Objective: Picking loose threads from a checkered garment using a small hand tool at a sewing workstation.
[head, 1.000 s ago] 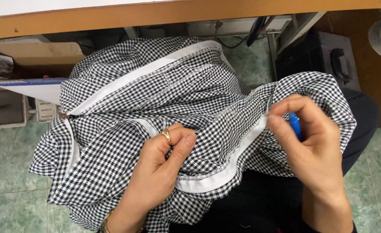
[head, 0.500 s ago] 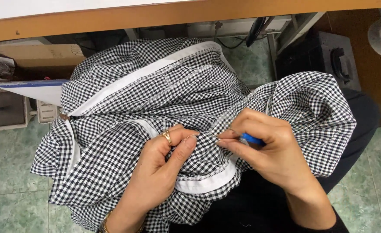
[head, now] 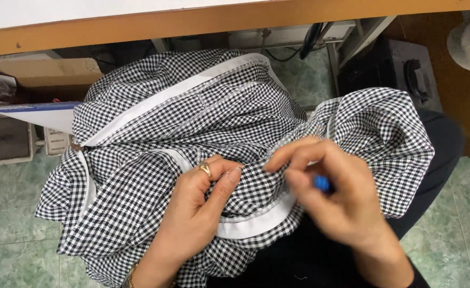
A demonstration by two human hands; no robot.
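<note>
A black-and-white checked garment [head: 192, 117] with white edge bands lies bunched across my lap. My left hand [head: 192, 218], a gold ring on one finger, pinches a fold of the cloth near a white band [head: 256, 224]. My right hand [head: 336, 197] hovers just to the right of it, blurred, fingertips touching the fabric close to the left fingers. It is closed around a small blue tool [head: 322, 183], of which only a short blue bit shows between the fingers.
A wooden table edge [head: 235, 21] runs along the top. Under it sit a cardboard box [head: 43, 69], a black case [head: 400, 69], metal legs and cables. Green tiled floor [head: 11, 213] lies on both sides.
My right hand has moved left from the garment's right fold to meet the left hand at the seam, carrying the blue tool. The left hand has stayed in place.
</note>
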